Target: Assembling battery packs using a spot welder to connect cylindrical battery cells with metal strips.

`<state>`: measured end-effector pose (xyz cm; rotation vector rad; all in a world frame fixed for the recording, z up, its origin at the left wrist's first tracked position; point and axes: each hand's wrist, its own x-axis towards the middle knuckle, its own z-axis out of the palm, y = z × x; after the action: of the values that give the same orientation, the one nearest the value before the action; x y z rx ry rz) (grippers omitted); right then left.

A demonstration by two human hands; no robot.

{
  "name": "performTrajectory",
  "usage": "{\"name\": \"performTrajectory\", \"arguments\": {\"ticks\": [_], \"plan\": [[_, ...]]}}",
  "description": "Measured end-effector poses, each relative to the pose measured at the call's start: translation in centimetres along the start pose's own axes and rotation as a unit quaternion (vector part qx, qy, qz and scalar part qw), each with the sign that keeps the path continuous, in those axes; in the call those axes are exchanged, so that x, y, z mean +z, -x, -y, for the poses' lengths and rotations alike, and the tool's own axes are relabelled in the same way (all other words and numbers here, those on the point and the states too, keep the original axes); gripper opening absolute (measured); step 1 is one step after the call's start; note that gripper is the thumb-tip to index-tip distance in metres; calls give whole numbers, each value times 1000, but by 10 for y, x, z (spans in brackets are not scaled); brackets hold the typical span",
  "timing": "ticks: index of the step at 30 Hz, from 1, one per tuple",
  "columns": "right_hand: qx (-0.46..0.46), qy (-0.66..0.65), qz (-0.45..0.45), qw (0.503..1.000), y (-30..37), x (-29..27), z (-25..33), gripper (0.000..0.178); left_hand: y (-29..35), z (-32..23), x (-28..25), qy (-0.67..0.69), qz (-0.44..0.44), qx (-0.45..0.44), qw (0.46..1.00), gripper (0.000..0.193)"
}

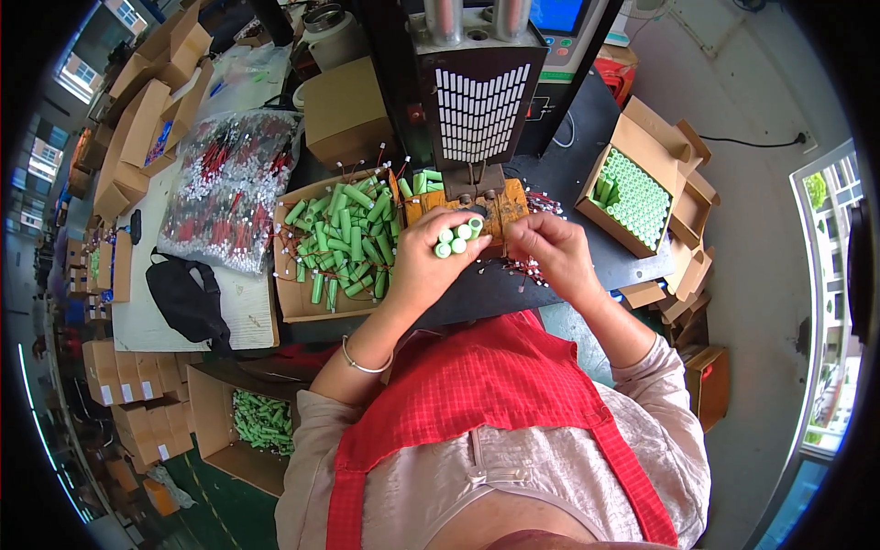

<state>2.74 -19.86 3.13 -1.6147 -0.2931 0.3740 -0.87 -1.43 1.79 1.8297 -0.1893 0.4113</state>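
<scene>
Several green cylindrical battery cells (458, 240) sit bunched in my left hand (417, 266), their pale ends facing up. My right hand (559, 255) is just to the right of them, thumb and fingertips pinched together; whatever lies between them is too small to make out. Both hands are in front of a worn orange block (510, 203) below the electrodes of a welding machine (483, 115). Beside my left forearm stands an open carton (302, 310) of loose green cells with thin wires. Small white connectors with red and black leads (527, 269) lie scattered under my right hand.
At the right, an open carton (616, 225) holds green cells standing in rows. Bagged wire connectors (229, 192) and a black pouch (190, 295) lie on the left board. A closed carton (346, 112) stands behind. Another box of cells (215, 440) is on the floor.
</scene>
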Motion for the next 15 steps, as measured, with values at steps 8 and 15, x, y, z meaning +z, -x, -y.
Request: {"name": "performTrajectory", "arguments": {"ticks": [8,15], "plan": [[116,-110,57,985,-37,5,2,19,-17,21,1,-161,-22,79,984,23],[144,-91,65,983,-43,8,8,18,-21,27,4,-145,-26,73,986,22]]}}
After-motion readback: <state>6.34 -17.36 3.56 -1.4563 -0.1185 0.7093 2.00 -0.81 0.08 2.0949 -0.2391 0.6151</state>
